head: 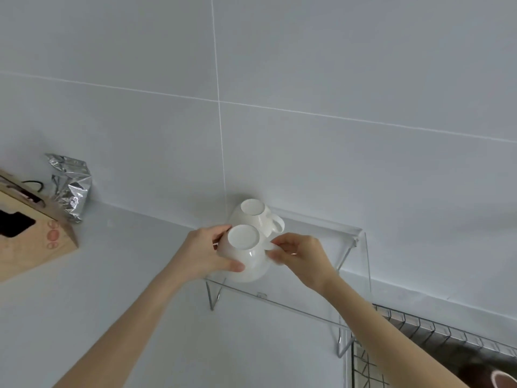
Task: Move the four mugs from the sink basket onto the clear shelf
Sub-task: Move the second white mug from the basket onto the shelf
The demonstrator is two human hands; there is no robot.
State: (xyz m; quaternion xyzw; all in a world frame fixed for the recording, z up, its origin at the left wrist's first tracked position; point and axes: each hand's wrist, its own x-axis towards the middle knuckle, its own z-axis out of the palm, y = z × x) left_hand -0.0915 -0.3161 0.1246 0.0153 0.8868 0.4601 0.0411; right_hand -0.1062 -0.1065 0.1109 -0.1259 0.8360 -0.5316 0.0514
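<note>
A white mug (253, 212) stands upside down on the clear shelf (321, 242), at its back left by the wall. A second white mug (246, 253), also upside down, sits at the shelf's left front, just in front of the first. My left hand (208, 252) grips its body from the left. My right hand (300, 254) pinches its handle on the right. At the bottom right, the wire sink basket (419, 329) shows its rim, with part of a pinkish mug (503, 380) inside.
A brown cardboard box (30, 233) and a crumpled silver foil bag (71, 186) stand on the counter at the left. The tiled wall rises behind the shelf. The right half of the shelf holds nothing.
</note>
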